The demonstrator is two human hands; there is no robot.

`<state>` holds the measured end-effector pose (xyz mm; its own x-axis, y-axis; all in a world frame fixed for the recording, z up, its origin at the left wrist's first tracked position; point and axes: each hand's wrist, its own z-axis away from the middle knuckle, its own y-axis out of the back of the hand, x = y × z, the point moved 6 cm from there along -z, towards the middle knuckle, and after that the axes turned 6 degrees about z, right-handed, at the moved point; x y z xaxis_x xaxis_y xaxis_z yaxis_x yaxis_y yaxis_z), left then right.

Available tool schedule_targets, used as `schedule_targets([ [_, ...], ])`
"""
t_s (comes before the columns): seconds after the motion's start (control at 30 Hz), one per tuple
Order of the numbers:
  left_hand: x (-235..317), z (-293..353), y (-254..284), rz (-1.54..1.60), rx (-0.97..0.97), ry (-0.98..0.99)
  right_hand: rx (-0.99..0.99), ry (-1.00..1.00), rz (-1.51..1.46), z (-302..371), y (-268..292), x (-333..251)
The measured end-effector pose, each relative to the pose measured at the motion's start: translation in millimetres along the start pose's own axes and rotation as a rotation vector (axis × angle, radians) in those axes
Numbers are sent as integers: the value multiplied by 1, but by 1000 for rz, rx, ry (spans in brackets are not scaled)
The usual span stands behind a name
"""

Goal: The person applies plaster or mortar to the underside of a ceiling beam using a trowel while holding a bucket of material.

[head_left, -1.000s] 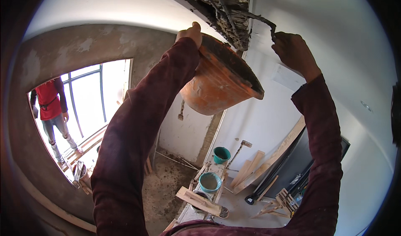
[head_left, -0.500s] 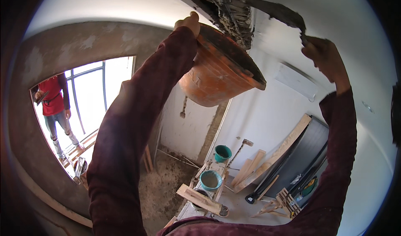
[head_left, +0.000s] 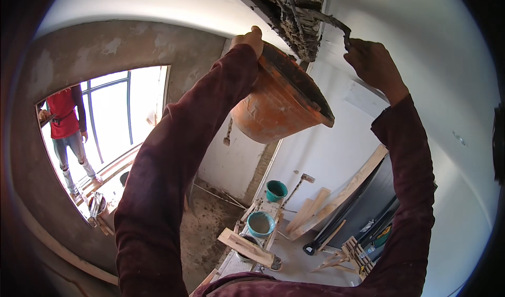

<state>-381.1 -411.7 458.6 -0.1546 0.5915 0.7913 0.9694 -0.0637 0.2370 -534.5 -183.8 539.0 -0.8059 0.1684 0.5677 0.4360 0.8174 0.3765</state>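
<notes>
**Orange bucket [head_left: 276, 110] tilts beneath a rough masonry patch [head_left: 304, 42]**

The left hand [head_left: 249, 40] is clamped on the rim of the bucket, its fingers partly hidden behind the edge. The bucket, a tapering round tub smeared with grey, hangs overhead with its dark, crusted mouth leaning to the right. The right hand [head_left: 374, 68] is closed in a fist around the handle of a trowel [head_left: 332, 20], fingers together. The trowel's thin dark blade shows almost edge-on, its far end at the masonry; whether it touches cannot be told. Slim dark rods [head_left: 292, 8] cross the crumbly, ragged patch, which sits beside smooth white board.

Both sleeves [head_left: 181, 155] are dusty maroon cloth. Below, two round teal buckets [head_left: 261, 223] stand on a narrow, stained platform [head_left: 234, 267], the nearer one filled with something grey. Near it lies a flat, pale wooden board [head_left: 246, 246] with a strip along its top. Long planks [head_left: 342, 192] lean at the right by dark, smooth panels [head_left: 363, 202]. On the left, a person [head_left: 64, 113] in a red top stands beyond a window opening in a mottled, grey-brown wall [head_left: 79, 50].
</notes>
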Motion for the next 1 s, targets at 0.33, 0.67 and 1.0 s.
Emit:
schedule_targets([
  [0.33, 16, -15, 25, 88, 131, -35, -117, -285, -235, 16, 40, 28],
  [0.67, -55, -84, 26, 153, 275, 38, -3, 271, 296, 75, -66, -6],
  [1.0, -93, 2, 28, 235, 271, 173, 70, -93, 25, 21, -124, -20],
])
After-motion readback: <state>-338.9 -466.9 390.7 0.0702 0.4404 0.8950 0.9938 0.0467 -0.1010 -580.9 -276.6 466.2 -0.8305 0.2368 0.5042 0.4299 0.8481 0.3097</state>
